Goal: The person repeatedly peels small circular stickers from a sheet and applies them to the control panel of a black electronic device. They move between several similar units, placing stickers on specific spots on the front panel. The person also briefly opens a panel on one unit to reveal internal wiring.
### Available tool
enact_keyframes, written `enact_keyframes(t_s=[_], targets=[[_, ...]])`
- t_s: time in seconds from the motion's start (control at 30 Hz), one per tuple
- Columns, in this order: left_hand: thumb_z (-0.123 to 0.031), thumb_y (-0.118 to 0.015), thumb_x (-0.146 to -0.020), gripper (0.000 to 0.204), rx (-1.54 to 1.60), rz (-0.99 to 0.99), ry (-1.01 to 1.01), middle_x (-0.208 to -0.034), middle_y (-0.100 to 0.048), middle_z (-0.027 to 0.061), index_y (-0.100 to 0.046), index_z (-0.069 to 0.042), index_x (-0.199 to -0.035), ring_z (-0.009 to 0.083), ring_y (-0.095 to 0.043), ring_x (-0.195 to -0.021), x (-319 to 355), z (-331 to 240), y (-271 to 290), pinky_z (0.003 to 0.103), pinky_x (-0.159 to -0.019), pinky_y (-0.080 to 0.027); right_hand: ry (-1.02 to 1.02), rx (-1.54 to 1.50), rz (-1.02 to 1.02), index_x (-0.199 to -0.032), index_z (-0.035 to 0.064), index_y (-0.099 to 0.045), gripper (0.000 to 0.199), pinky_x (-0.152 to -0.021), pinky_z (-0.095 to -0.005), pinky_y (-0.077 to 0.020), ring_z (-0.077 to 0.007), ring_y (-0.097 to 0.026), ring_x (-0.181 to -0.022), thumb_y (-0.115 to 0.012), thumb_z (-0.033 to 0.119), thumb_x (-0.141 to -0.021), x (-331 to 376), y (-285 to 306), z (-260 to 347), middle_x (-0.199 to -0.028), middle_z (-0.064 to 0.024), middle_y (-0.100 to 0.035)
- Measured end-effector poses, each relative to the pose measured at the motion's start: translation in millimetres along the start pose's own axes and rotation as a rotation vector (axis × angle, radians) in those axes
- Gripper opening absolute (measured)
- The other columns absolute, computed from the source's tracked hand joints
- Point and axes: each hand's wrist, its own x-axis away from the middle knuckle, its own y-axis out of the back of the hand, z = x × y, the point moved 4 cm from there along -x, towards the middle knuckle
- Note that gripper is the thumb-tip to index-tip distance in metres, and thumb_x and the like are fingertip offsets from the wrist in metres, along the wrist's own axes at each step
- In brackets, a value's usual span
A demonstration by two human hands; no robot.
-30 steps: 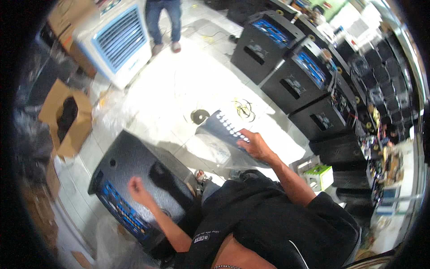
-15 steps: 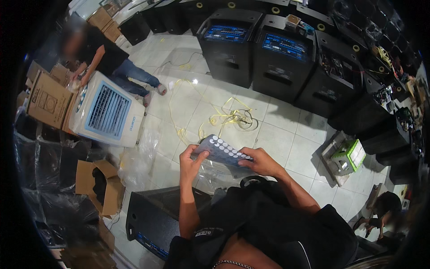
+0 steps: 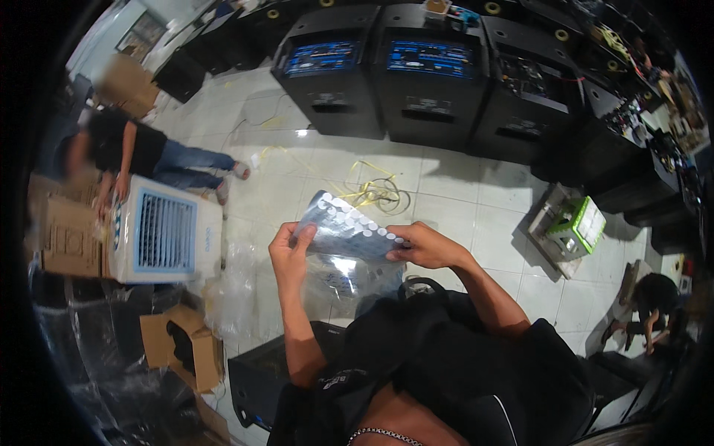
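Observation:
Between my hands is a thin, shiny sheet of round white stickers, held above the floor in front of my chest. My left hand pinches its left end, thumb on top. At the right end, my right hand grips the sheet between thumb and fingers. Several stickers lie in rows along its far side, while its nearer part is a bluish, reflective film. Below the sheet, a clear plastic bag shows near my body. What my fingers do under the sheet is hidden.
Black speaker cabinets line the far side. A green-and-white stool stands at right. At left, a person touches a white air cooler near an open carton. Yellow strapping lies on the floor. Another person crouches at right.
My view has turned, shifting the speakers leftward and the cooler down and left. Both hands keep hold of the sticker sheet, which has tilted so more of its shiny face shows.

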Motion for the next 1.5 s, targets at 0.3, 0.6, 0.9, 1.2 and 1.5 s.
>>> enact_keyframes(t_s=[0.3,0.6,0.9,1.2,1.5], targets=[[-0.012,-0.074,-0.083,0.032,-0.139,-0.113,-0.465,-0.118,-0.061,0.0127,-0.062,-0.001,-0.11,0.026,-0.056,-0.11,-134,-11,-74,0.037,-0.096,-0.045,-0.127,-0.347,-0.252,-0.12,-0.0018,-0.059,0.034,-0.088,-0.0292,-0.0481,-0.0084,-0.057,-0.094,-0.068,0.002,-0.088,-53,91,-6,-0.101,-0.0039,-0.067],[-0.013,-0.076,-0.079,0.022,-0.222,-0.047,-0.921,-0.118,-0.063,0.0074,-0.069,-0.009,-0.099,0.0292,-0.055,-0.111,-227,-107,-110,0.039,-0.094,-0.042,-0.164,-0.444,-0.375,-0.132,-0.0014,-0.052,0.049,-0.088,-0.0266,-0.0507,-0.0083,-0.061,-0.096,-0.071,0.007,-0.087,-148,162,36,-0.11,-0.0035,-0.066],[-0.015,-0.079,-0.074,0.027,-0.307,0.037,-0.998,-0.116,-0.064,0.0018,-0.071,-0.012,-0.1,0.0263,-0.056,-0.109,-288,-118,-104,0.039,-0.092,-0.043,-0.117,-0.399,-0.295,-0.122,-0.0007,-0.056,0.037,-0.082,-0.0238,-0.0516,-0.006,-0.058,-0.093,-0.07,0.004,-0.088,-235,185,50,-0.108,-0.0005,-0.062],[-0.01,-0.078,-0.073,0.021,-0.249,0.026,-0.832,-0.101,-0.069,0.0025,-0.07,-0.01,-0.092,0.025,-0.061,-0.1,-342,-110,-103,0.038,-0.088,-0.045,0.066,-0.088,-0.228,-0.106,-0.0034,-0.06,0.026,-0.068,-0.0316,-0.0471,-0.0106,-0.052,-0.078,-0.072,0.004,-0.085,-299,216,46,-0.085,-0.0135,-0.064],[-0.008,-0.078,-0.072,0.015,-0.247,-0.072,-0.583,-0.086,-0.071,0.0074,-0.07,-0.005,-0.084,0.0261,-0.066,-0.086,-410,-124,-127,0.037,-0.082,-0.048,0.121,-0.01,0.019,-0.11,-0.0017,-0.06,0.031,-0.066,-0.0346,-0.0466,-0.0231,-0.058,-0.067,-0.072,0.004,-0.082,-378,288,32,-0.085,-0.0205,-0.065]])
